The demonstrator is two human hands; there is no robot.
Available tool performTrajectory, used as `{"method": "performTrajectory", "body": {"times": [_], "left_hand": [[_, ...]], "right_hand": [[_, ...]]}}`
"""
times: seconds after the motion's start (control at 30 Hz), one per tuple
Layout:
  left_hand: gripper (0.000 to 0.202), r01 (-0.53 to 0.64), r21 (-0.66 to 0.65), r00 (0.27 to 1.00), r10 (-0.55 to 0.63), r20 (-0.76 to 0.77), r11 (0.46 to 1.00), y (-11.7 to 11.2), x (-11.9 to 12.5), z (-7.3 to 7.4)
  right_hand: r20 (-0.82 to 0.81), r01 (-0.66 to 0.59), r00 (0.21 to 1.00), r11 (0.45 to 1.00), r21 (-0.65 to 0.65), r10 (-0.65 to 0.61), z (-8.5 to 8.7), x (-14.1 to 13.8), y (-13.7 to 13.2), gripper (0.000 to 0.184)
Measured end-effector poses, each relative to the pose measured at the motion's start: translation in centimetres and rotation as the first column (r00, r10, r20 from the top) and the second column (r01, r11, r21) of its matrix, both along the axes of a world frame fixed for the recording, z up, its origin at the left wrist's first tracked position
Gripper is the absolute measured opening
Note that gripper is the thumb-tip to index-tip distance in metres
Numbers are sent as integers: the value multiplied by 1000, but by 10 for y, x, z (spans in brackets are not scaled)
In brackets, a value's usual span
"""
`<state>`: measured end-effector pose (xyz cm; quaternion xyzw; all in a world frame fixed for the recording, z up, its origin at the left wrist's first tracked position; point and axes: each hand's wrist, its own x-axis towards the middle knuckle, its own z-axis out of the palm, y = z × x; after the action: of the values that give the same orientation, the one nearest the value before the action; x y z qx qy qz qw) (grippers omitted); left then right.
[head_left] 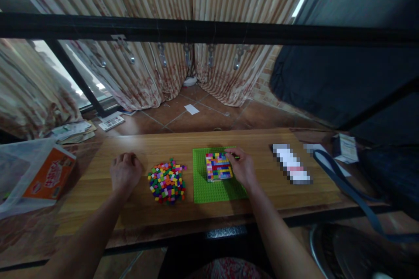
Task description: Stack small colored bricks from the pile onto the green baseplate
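Observation:
A block-shaped build of multicoloured toy bricks [218, 167] stands on a green studded baseplate [203, 194] on the wooden table. At the build's far right corner is my right hand [242, 168], its thumb and finger closed in a pinch at the top edge. Whatever is between those fingertips is too small to make out. Left of the baseplate lies a heap of loose toy bricks [167, 182] in many colours. My left hand [126, 172] rests on the table left of the heap, fingers curled in; their tips are hidden, so I cannot see whether they hold anything.
A blurred-out phone-like object [290, 163] lies on the table's right side. Past that end are a blue strap [353, 194] and a small box [345, 148]. A clear plastic bin [24, 174] stands at the left. A dark metal bar [209, 31] crosses beyond the table.

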<state>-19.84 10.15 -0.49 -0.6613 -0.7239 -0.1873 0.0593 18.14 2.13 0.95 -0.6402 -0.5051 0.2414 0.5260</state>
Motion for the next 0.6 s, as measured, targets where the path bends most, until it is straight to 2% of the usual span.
{"method": "performTrajectory", "body": {"times": [0.33,0.6], "left_hand": [[34,-5,9,1000,5,14,1000,-1,0,-1],[35,2,-6,1000,-2,9,1000,0,0,-1]], "right_hand": [[-4,-54,999,999,-6,54,-2,2,3,26],[-6,-78,997,995,-64,78,-3,8,7,23]]}}
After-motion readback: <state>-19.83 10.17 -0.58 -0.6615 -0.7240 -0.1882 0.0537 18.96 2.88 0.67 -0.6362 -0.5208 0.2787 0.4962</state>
